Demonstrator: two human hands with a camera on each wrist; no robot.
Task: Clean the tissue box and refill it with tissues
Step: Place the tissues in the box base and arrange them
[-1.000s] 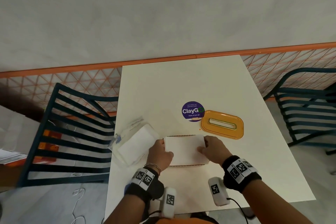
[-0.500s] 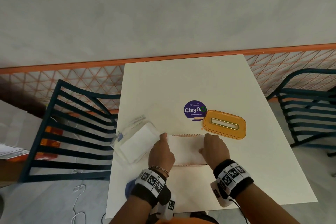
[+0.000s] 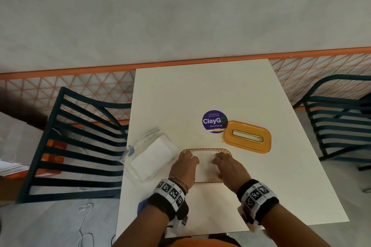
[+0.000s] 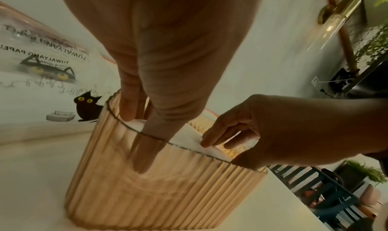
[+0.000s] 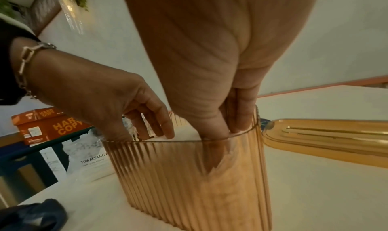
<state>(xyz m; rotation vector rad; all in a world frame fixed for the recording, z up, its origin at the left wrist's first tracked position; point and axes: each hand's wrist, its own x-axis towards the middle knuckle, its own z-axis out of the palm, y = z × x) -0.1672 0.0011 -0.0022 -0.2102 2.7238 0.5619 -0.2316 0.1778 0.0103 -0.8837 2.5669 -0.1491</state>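
Note:
A ribbed amber see-through tissue box stands open near the table's front, also seen in the wrist views. A white tissue stack lies inside it, just below the rim. My left hand reaches into the box's left end, fingers straight down on the stack, thumb along the near wall. My right hand presses the right end the same way. The orange slotted lid lies apart at the right.
An opened clear tissue pack lies left of the box. A purple round sticker sits behind it. A dark blue cloth lies at the near left edge. Dark slatted chairs flank the table.
The tissue stack, held by its ends above the box, has gone down inside it. Both hands have followed it in and now press on top of it.

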